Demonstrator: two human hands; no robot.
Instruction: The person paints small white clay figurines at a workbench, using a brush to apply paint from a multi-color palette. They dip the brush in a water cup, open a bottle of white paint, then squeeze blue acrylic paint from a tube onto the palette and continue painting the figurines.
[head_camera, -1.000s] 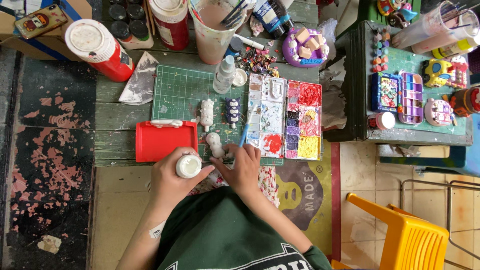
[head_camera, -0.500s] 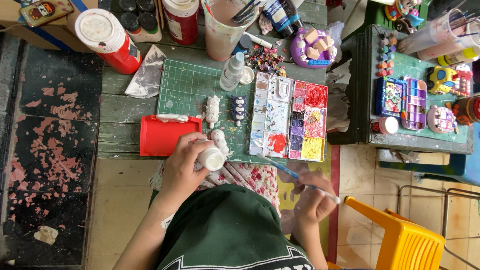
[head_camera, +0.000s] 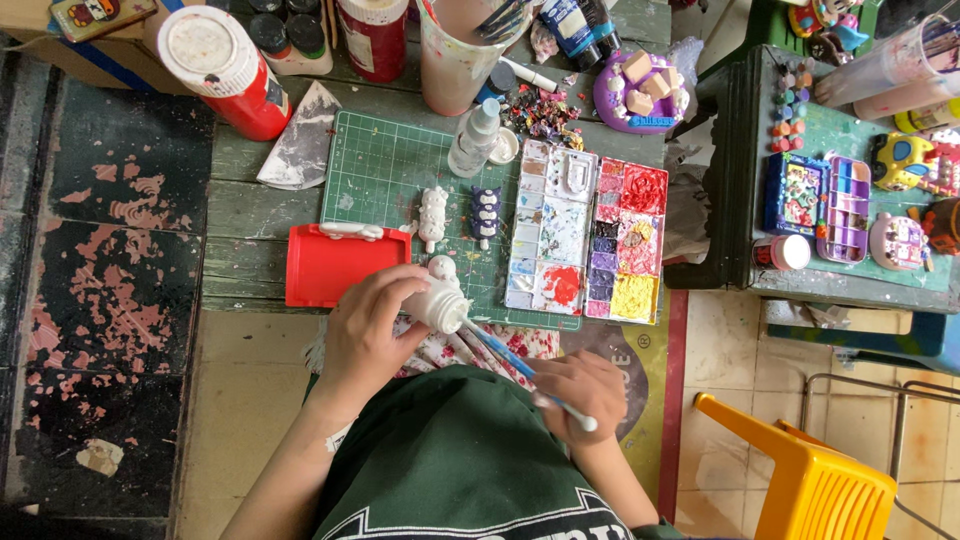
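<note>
Head view. Step in hand, by appearance: painting a small white figurine (head_camera: 437, 300), gripped in left hand (head_camera: 368, 335) at the near edge of the green cutting mat (head_camera: 385, 165). Right hand (head_camera: 580, 390) closed around a blue-handled brush (head_camera: 515, 365), tip touching the figurine. Next move likely calls for a steady stroke. Containers: paint palette (head_camera: 585, 235) holding red, yellow, purple wells; cup (head_camera: 458, 45) holding brushes; red tray (head_camera: 330, 265), contents unclear.
</note>
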